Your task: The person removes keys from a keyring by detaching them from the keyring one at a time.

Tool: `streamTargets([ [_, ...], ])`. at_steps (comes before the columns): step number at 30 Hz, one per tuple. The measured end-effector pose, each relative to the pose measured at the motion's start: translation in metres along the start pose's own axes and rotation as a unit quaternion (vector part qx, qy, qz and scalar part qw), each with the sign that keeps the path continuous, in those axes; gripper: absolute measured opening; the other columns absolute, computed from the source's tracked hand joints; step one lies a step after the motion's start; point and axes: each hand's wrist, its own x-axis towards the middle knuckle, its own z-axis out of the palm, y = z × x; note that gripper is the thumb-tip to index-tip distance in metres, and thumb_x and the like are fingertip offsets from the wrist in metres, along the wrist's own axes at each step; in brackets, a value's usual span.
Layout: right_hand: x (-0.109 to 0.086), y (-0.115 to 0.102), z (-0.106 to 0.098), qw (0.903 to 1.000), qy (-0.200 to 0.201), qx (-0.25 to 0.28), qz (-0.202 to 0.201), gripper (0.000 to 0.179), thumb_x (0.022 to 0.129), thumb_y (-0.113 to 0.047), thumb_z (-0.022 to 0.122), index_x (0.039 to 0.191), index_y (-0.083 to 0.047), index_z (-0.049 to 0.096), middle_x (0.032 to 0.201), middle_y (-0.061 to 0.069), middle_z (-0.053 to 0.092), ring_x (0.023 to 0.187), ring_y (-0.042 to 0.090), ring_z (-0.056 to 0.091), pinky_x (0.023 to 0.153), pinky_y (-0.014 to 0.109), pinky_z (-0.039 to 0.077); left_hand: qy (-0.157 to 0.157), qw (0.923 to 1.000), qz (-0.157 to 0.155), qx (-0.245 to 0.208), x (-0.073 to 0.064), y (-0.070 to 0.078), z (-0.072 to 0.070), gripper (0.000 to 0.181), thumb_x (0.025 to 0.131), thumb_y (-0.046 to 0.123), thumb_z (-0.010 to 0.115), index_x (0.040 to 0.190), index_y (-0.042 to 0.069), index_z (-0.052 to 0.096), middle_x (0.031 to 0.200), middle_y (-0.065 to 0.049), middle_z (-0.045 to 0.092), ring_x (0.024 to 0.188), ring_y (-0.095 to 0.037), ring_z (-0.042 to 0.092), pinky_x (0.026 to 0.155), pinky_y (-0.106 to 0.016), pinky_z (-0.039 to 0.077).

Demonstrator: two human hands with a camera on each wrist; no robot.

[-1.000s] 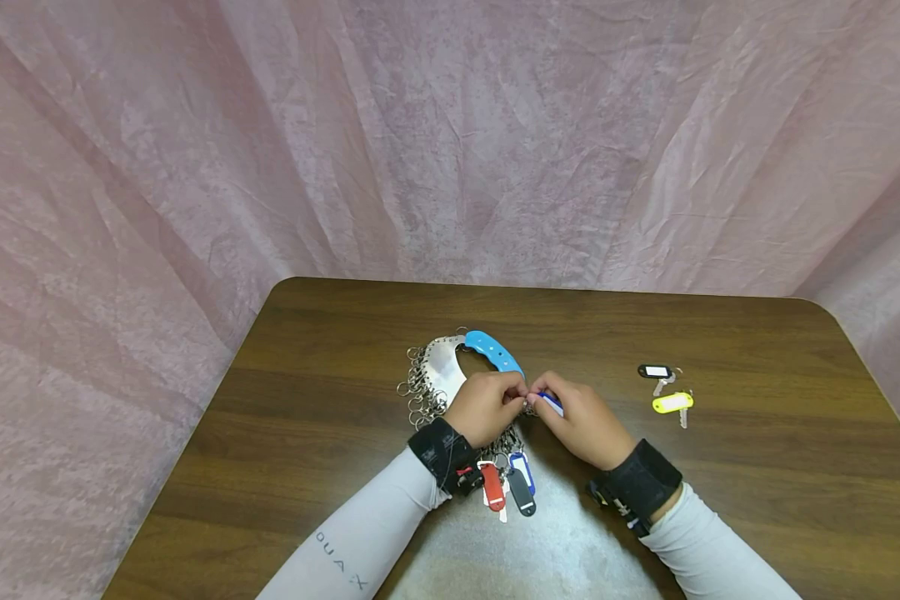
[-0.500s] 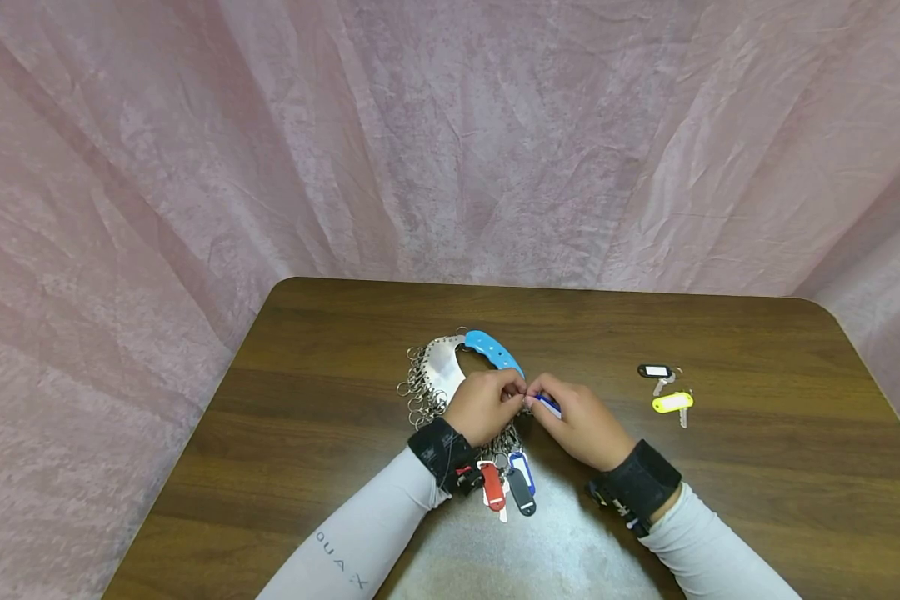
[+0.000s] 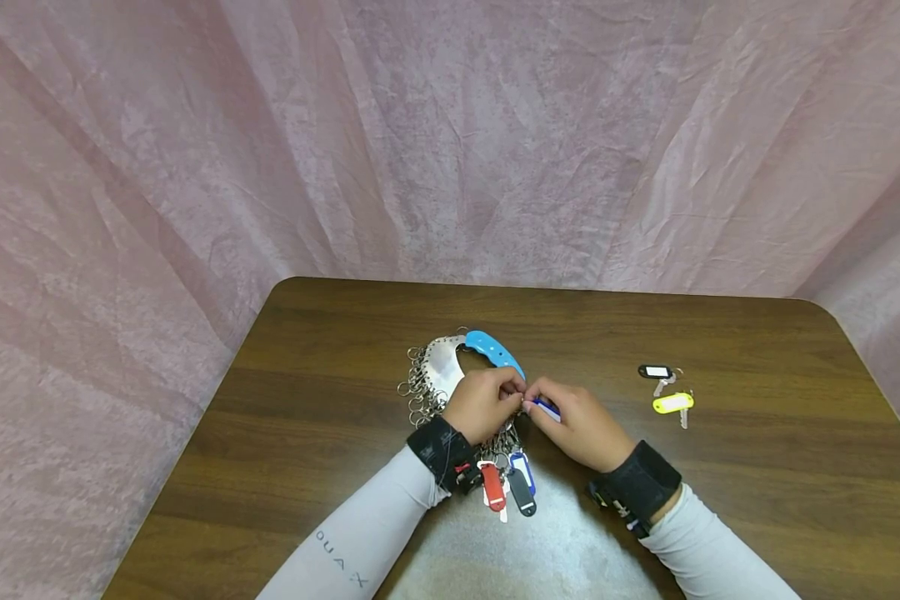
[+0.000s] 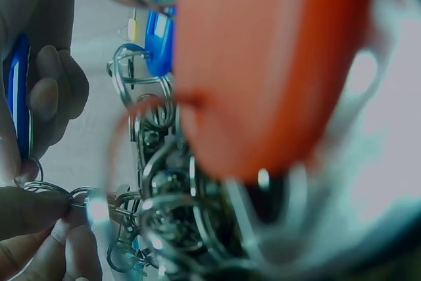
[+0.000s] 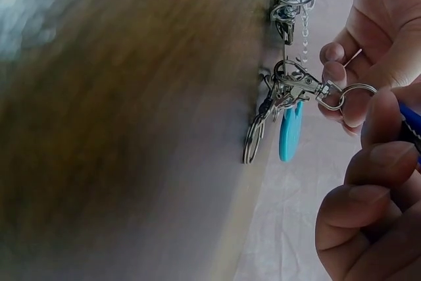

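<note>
A curved metal key-holder plate (image 3: pixel 441 365) with a light-blue handle (image 3: pixel 495 350) lies on the table, many small clasps and rings along its edge. My left hand (image 3: pixel 480 407) pinches a split ring (image 5: pixel 359 89), which is joined to a swivel clasp (image 5: pixel 299 85) on the plate. Just to its right, my right hand (image 3: pixel 579 422) holds a blue key tag (image 3: pixel 547 409) with a white label, its small ring meeting the split ring at the fingertips. Whether the two rings are linked is hidden by fingers. Hanging from the plate's near side are a red tag (image 3: pixel 493 487), a dark grey tag (image 3: pixel 522 493) and another blue tag (image 3: pixel 521 467).
To the right on the brown wooden table (image 3: pixel 765 467) lie a black key tag (image 3: pixel 655 372) and a yellow key tag (image 3: pixel 672 403), each with a key. A pink curtain (image 3: pixel 495 150) hangs behind the table's far edge.
My right hand and the blue tag have shifted slightly left and down, closer to my left fingertips. The left hand and the plate stay nearly where they were.
</note>
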Motion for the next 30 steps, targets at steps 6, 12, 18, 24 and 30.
streamTargets([
  [6,0.0001,-0.001,-0.0006,0.9999,-0.015,0.001,-0.001,0.003,0.096,-0.016,0.066,0.097,-0.018,0.066,0.087,-0.006,0.069,0.075,0.004,0.057,0.068,0.024,0.049,0.0,1.0,-0.003,-0.002,0.001,-0.0002,-0.0001,0.008,0.094,0.015,0.068,0.098,0.015,0.074,0.082,0.003,0.072,0.072,-0.005,0.06,0.065,-0.018,0.046],
  [12,-0.0003,-0.0021,-0.0016,0.9996,-0.025,0.009,0.001,0.008,0.092,-0.012,0.067,0.095,-0.019,0.064,0.085,-0.008,0.067,0.074,0.003,0.056,0.068,0.024,0.049,-0.003,0.9999,-0.009,-0.005,0.0006,0.0003,0.0,0.008,0.094,0.016,0.068,0.098,0.014,0.074,0.082,0.002,0.073,0.073,-0.005,0.061,0.066,-0.018,0.047],
  [18,0.0003,-0.0014,-0.001,0.9998,-0.01,0.012,0.011,0.003,0.096,-0.015,0.062,0.096,-0.016,0.065,0.088,-0.006,0.069,0.075,0.004,0.056,0.068,0.026,0.049,-0.002,1.0,0.004,0.001,0.0003,0.0,0.0005,0.006,0.094,0.015,0.068,0.097,0.014,0.073,0.083,0.002,0.072,0.072,-0.005,0.061,0.066,-0.018,0.047],
  [24,0.0012,-0.0015,-0.0008,0.9998,0.003,0.004,0.018,0.005,0.099,-0.017,0.062,0.098,-0.013,0.065,0.088,-0.006,0.068,0.074,0.005,0.056,0.068,0.025,0.048,0.003,0.9996,0.027,0.012,0.0,0.0002,0.001,0.005,0.092,0.012,0.069,0.093,0.015,0.072,0.078,0.003,0.068,0.069,-0.004,0.055,0.063,-0.017,0.043],
  [30,0.0014,-0.0022,-0.0011,0.9998,0.003,0.002,0.022,0.002,0.097,-0.014,0.064,0.098,-0.015,0.063,0.088,-0.005,0.068,0.074,0.006,0.056,0.067,0.025,0.047,0.004,0.9989,0.04,0.025,-0.0006,0.0013,0.0006,0.006,0.092,0.011,0.069,0.09,0.016,0.071,0.075,0.005,0.064,0.067,-0.003,0.05,0.062,-0.017,0.04],
])
